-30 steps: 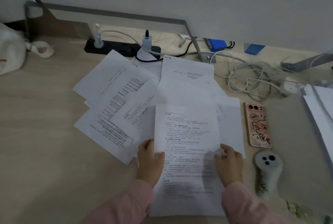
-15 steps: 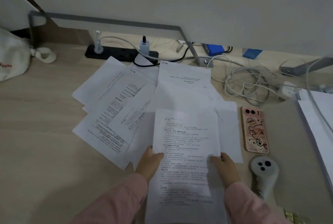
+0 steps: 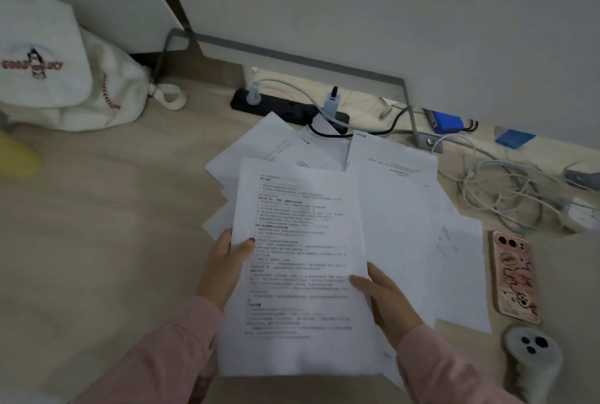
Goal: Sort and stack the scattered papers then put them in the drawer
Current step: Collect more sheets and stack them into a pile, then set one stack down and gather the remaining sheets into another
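Sheet [image 3: 298, 273]: a printed page held up off the desk [image 3: 97, 225] at 6 o'clock; whether a second page rides under it cannot be told.
Left hand [image 3: 224, 270]: pinches the sheet's left edge, thumb on top, fingers hidden beneath.
Right hand [image 3: 386, 299]: pinches the right edge lower down, thumb on the print.
Change: a second ago the sheet sat over the middle of the pile; now it is carried toward 9 o'clock and covers the left-hand pages.
Meaning: likely one page has been picked to start the stack, so gathering has barely begun.
Controller [image 3: 532, 355]: white, at 4 o'clock.
Phone [image 3: 516, 277]: pink case, at 3 o'clock, just beside the papers.
Papers [image 3: 406, 196]: the rest lie fanned and overlapping, from 12 to 3 o'clock of the sheet.
Cables [image 3: 500, 189]: a tangle at 2 o'clock.
Strip [image 3: 285, 108]: black, at 12 o'clock, with a paper corner touching it.
Bag [image 3: 48, 62]: white, at 10 o'clock.
Drawer: not in view.
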`<act>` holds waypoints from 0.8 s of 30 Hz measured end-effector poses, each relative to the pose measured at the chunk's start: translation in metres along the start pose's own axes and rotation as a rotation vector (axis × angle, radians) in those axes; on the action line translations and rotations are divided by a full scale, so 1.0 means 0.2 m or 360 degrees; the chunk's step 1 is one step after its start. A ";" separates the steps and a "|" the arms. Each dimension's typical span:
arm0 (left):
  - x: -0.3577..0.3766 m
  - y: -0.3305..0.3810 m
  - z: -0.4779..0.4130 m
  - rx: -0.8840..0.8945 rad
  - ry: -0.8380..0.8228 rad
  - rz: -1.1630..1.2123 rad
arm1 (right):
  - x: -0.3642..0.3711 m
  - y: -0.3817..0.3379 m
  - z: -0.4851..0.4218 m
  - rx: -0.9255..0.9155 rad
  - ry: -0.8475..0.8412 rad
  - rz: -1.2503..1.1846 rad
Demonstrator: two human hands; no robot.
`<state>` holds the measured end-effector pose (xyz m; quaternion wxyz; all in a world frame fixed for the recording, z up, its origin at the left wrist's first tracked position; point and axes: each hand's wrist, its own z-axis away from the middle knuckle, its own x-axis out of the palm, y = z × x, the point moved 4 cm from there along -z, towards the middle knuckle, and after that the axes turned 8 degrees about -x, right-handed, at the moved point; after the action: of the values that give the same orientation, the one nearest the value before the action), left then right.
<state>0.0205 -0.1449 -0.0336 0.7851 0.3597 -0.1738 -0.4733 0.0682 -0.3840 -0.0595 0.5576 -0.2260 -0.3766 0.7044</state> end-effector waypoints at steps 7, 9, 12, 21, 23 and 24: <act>-0.68 0.00 -0.08 0.0083 0.0370 -0.0182 | 0.69 0.12 -0.07 0.0069 -0.0257 -0.0220; -0.86 -0.03 -0.12 0.0091 0.0418 -0.0331 | 0.89 0.16 -0.08 0.0095 -0.0304 -0.0288; -1.09 -0.05 -0.16 0.0125 0.0564 -0.0636 | 1.17 0.22 -0.10 0.0145 -0.0329 -0.0279; -1.24 -0.28 -0.26 0.0167 0.0210 -0.1691 | 1.68 0.36 -0.18 0.0265 -0.0263 -0.0317; -1.27 -0.32 -0.28 0.0167 0.0230 -0.1760 | 1.71 0.34 -0.18 0.0241 -0.0326 -0.0140; -1.28 -0.32 -0.29 0.0169 0.0231 -0.1757 | 1.72 0.34 -0.18 0.0223 -0.0348 -0.0054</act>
<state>-0.1101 0.0824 -0.1030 0.4114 0.4681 0.0713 -0.7788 -0.0410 -0.0520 -0.0997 0.5395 -0.1020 -0.3887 0.7399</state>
